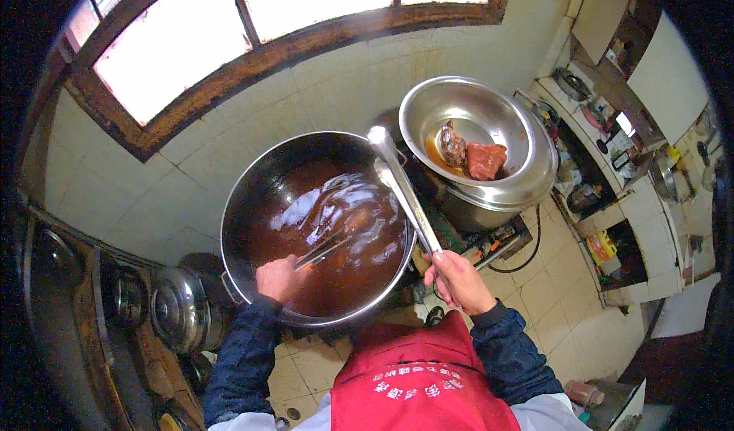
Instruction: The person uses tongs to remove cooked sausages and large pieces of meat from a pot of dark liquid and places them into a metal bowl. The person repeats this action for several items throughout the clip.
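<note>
A large steel stockpot (227, 201) of dark brown broth (338, 293) stands before me. My left hand (281, 279) is low over the near left part of the pot, closed around a slim two-pronged metal utensil (324, 253), tongs or chopsticks. Its far ends dip into the rippling liquid. To the right of the rim, my right hand (461, 282) grips the lower end of long metal tongs (410, 201), whose tips point away over the pot's far right edge. Beyond lies a steel basin (416, 135) with a dark piece of meat (453, 147) and a redder one (486, 161).
Under the basin is a steel pot (481, 216) with a lid-like top. A hose (538, 241) curves down to the tiled floor (524, 293). Cluttered shelves (619, 196) line the right side. At left sits a lidded pot (180, 307). A framed window (309, 29) spans the far wall.
</note>
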Tool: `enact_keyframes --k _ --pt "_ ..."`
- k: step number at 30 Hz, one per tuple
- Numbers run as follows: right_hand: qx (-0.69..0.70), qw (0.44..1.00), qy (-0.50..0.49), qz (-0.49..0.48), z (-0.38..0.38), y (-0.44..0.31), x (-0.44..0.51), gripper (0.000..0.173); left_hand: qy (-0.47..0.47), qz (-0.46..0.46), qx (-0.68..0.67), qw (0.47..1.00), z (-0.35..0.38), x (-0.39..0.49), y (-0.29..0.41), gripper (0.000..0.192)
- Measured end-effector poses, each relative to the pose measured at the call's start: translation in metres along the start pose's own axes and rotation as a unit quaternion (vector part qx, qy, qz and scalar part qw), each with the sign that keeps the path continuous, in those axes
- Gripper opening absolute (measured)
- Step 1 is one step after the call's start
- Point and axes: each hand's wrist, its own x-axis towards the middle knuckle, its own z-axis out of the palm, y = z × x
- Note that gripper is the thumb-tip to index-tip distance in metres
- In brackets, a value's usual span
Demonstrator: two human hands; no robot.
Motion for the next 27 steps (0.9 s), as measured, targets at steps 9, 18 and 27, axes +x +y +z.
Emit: enact_keyframes --k 9,18,27 --pt "-0.023 0.999 -0.020 0.018 -0.009 0.022 0.008 0.041 0.119 -0.047 -0.133 0.983 -0.037 -0.038 -0.024 0.039" --pt "-0.011 0.994 -0.098 0.048 -0.004 0.041 0.018 0.040 0.210 -0.031 -0.077 0.974 -0.038 -0.049 -0.032 0.036" --pt "0.053 0.991 -0.105 0.068 -0.003 0.050 0.009 0.040 0.174 -0.059 -0.083 0.979 -0.030 -0.048 -0.051 0.033"
